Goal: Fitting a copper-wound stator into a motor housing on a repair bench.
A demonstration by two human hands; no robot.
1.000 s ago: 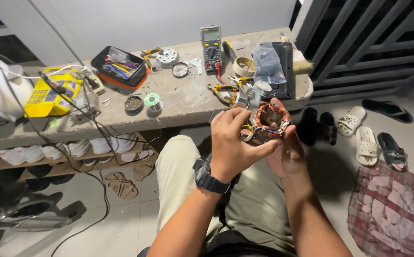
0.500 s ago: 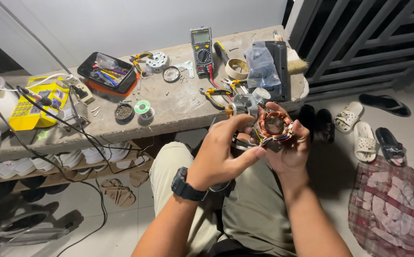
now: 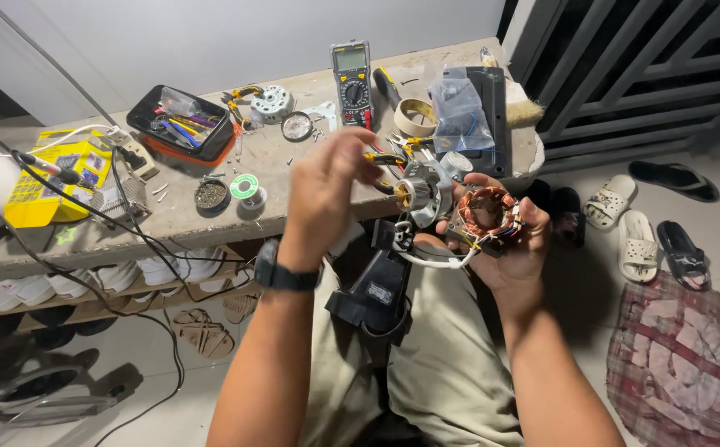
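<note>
My right hand grips a motor stator with copper windings, held above my lap in front of the bench edge. A silver metal motor housing sits against the stator's left side, touching my right fingertips. My left hand, with a black watch on the wrist, is raised just left of that housing. Its fingers are loosely spread and blurred, and nothing shows in them. A black plastic motor base lies on my lap, joined to the stator by a white wire. Yellow-handled pliers lie on the bench behind my left hand.
The concrete bench carries a multimeter, a black tray of tools, a green solder spool, a tape roll, a plastic bag and a yellow packet. Sandals and a chequered cloth lie on the floor at right.
My left hand has let go of the stator and lifted away to the left. The stator stays in my right hand, and the silver housing and black base now show.
</note>
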